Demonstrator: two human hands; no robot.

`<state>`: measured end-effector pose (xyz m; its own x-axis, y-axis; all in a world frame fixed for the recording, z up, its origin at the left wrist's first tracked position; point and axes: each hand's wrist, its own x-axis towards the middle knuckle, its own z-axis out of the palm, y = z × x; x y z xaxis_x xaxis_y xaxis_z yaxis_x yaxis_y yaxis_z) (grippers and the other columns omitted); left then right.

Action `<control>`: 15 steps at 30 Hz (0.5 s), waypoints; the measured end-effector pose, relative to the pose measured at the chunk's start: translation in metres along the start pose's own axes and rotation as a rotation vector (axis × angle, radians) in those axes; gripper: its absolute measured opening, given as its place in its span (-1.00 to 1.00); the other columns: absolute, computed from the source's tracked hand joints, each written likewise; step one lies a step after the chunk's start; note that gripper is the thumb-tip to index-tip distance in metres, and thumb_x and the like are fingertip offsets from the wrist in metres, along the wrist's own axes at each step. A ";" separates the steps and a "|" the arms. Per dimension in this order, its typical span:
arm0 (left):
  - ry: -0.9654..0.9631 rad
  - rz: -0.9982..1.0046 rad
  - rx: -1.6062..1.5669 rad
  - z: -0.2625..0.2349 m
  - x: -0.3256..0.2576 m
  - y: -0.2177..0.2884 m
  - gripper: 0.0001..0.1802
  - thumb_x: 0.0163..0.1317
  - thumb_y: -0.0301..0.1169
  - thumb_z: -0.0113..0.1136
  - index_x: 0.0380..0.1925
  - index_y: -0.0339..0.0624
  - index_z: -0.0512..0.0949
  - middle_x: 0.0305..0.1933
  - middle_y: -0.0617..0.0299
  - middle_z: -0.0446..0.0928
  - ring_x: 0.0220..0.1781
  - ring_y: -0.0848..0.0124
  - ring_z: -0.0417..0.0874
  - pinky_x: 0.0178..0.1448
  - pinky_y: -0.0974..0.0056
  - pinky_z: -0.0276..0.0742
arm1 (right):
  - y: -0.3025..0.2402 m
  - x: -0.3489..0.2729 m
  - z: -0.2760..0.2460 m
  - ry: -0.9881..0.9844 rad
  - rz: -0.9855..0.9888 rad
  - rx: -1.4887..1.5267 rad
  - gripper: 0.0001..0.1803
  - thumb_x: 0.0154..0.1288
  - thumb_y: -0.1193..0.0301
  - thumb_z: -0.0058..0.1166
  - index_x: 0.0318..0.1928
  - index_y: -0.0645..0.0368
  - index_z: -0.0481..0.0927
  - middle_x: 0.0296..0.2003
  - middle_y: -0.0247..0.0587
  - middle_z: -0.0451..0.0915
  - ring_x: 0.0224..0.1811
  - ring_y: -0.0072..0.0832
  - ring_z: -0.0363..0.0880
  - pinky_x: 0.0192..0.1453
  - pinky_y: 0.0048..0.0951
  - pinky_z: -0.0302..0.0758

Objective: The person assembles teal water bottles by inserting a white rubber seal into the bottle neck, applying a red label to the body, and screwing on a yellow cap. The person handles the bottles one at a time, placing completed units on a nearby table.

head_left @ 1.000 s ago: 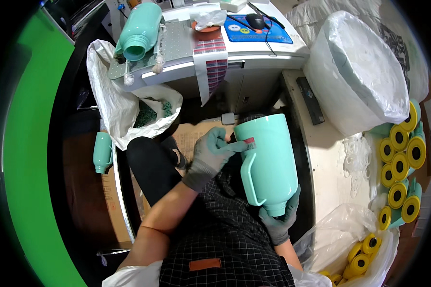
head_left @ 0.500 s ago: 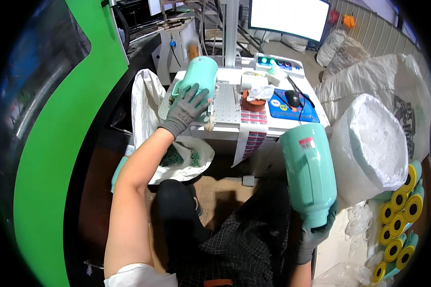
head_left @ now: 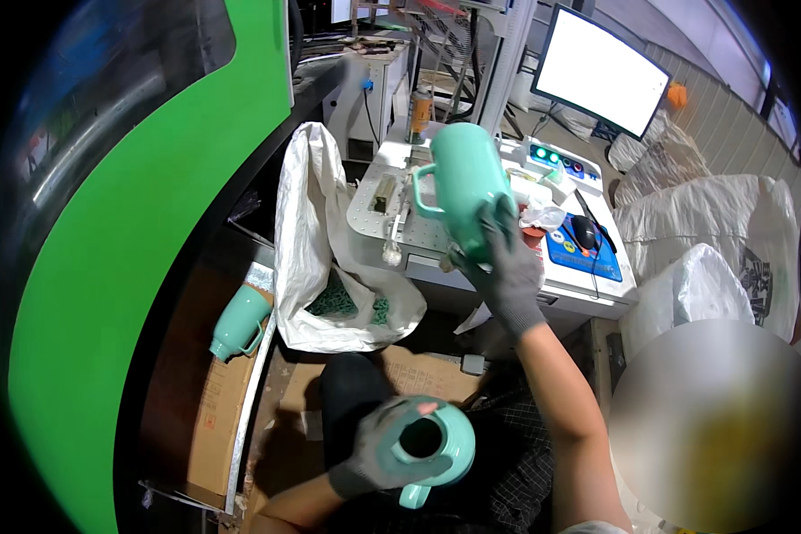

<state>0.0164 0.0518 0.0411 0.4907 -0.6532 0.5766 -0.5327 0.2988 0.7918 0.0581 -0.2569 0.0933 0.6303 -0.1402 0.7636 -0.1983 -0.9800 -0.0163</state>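
A teal jug (head_left: 465, 178) with a loop handle is tilted over the perforated metal plate (head_left: 374, 227) of the white workbench. My right hand (head_left: 507, 267), in a grey glove, is closed around its lower end. Whether the jug touches the plate cannot be made out. Low over my lap, my gloved left hand (head_left: 378, 449) grips a second teal jug (head_left: 458, 449) by its side. That jug's dark open mouth faces up, with its handle toward me.
A white sack (head_left: 307, 231) with green scraps stands left of the bench. Another teal jug (head_left: 243, 322) lies on cardboard farther left, beside a green machine panel (head_left: 89, 294). A monitor (head_left: 601, 71), mouse (head_left: 584, 231) and plastic-lined bin (head_left: 685, 289) are right. A blurred pale round shape (head_left: 676, 400) covers the lower right.
My left hand has carried a jug from the bench down to my lap. My right hand has brought the other jug from the right side up over the plate. The view has shifted.
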 end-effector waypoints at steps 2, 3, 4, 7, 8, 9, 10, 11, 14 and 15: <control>-0.087 -0.310 -0.091 0.016 -0.029 -0.013 -0.14 -0.03 -0.21 0.70 0.27 -0.18 0.48 0.12 0.02 0.66 0.09 0.17 0.73 0.24 0.04 0.64 | -0.005 0.027 0.042 -0.011 -0.065 -0.027 -0.01 0.19 -0.03 0.40 0.58 -0.18 0.25 0.52 -0.03 0.32 -0.08 -0.11 0.76 -0.15 -0.20 0.72; -0.048 -0.268 -0.098 0.012 -0.035 -0.013 -0.16 -0.05 -0.20 0.70 0.24 -0.19 0.50 0.15 0.01 0.65 0.12 0.15 0.71 0.25 0.06 0.63 | -0.017 0.040 0.061 -0.040 -0.087 -0.087 -0.06 0.23 -0.06 0.34 0.57 -0.22 0.25 0.56 -0.03 0.24 -0.15 -0.12 0.76 -0.20 -0.18 0.72; -0.060 -0.253 -0.087 0.008 -0.034 -0.010 -0.17 -0.04 -0.20 0.70 0.23 -0.18 0.52 0.15 0.01 0.65 0.13 0.15 0.71 0.25 0.06 0.63 | -0.024 0.051 0.070 -0.147 -0.045 -0.116 -0.07 0.22 -0.06 0.34 0.56 -0.23 0.26 0.56 -0.03 0.24 -0.11 -0.10 0.77 -0.17 -0.16 0.73; -0.094 -0.257 -0.096 -0.004 -0.026 -0.005 -0.24 -0.02 -0.21 0.69 0.17 -0.19 0.56 0.16 0.02 0.64 0.16 0.13 0.69 0.27 0.06 0.61 | -0.034 0.067 0.089 -0.333 0.041 -0.178 -0.09 0.22 -0.04 0.35 0.54 -0.24 0.27 0.57 -0.04 0.20 -0.10 -0.07 0.79 -0.13 -0.12 0.74; -0.100 -0.247 -0.081 -0.006 -0.028 -0.006 -0.24 -0.01 -0.18 0.68 0.18 -0.19 0.55 0.16 0.01 0.63 0.16 0.11 0.69 0.26 0.06 0.62 | -0.035 0.067 0.092 -0.369 0.048 -0.193 -0.09 0.23 -0.05 0.34 0.55 -0.25 0.26 0.58 -0.04 0.19 -0.11 -0.06 0.79 -0.15 -0.11 0.74; -0.109 -0.242 -0.060 -0.008 -0.029 -0.007 -0.24 0.01 -0.16 0.67 0.19 -0.20 0.55 0.16 0.01 0.62 0.16 0.10 0.70 0.25 0.06 0.64 | -0.040 0.066 0.094 -0.405 0.059 -0.201 -0.09 0.25 -0.05 0.33 0.55 -0.26 0.24 0.59 -0.04 0.17 -0.12 -0.06 0.79 -0.16 -0.11 0.74; -0.122 -0.235 -0.043 -0.009 -0.030 -0.007 -0.23 0.02 -0.14 0.66 0.19 -0.20 0.54 0.16 0.00 0.61 0.17 0.08 0.71 0.24 0.06 0.66 | -0.042 0.066 0.096 -0.442 0.074 -0.214 -0.08 0.26 -0.06 0.31 0.56 -0.26 0.22 0.59 -0.04 0.15 -0.13 -0.06 0.79 -0.18 -0.10 0.74; -0.123 -0.220 -0.043 -0.009 -0.027 -0.009 -0.23 0.03 -0.14 0.66 0.19 -0.19 0.54 0.16 0.00 0.61 0.16 0.07 0.70 0.23 0.05 0.65 | -0.040 0.068 0.097 -0.419 0.052 -0.238 -0.10 0.27 -0.05 0.30 0.56 -0.27 0.21 0.59 -0.01 0.16 -0.13 -0.06 0.79 -0.20 -0.10 0.74; -0.144 -0.214 0.002 -0.007 -0.021 -0.009 -0.24 0.02 -0.15 0.66 0.19 -0.17 0.53 0.14 -0.01 0.61 0.15 0.05 0.69 0.22 0.03 0.65 | -0.027 0.064 0.121 -0.257 -0.010 -0.225 -0.23 0.35 0.05 0.18 0.53 -0.28 0.28 0.57 0.07 0.19 -0.18 -0.10 0.80 -0.33 -0.10 0.72; -0.164 -0.205 0.018 -0.002 -0.019 -0.008 -0.23 0.01 -0.15 0.66 0.18 -0.17 0.53 0.13 -0.01 0.61 0.14 0.04 0.69 0.22 0.02 0.64 | -0.016 0.056 0.127 -0.131 -0.036 -0.212 -0.33 0.40 0.14 0.10 0.50 -0.26 0.35 0.56 0.09 0.22 -0.22 -0.14 0.80 -0.41 -0.11 0.71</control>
<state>0.0128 0.0631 0.0239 0.4722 -0.8034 0.3628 -0.4461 0.1371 0.8844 0.1925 -0.2673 0.0542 0.7288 -0.1365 0.6710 -0.3185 -0.9351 0.1557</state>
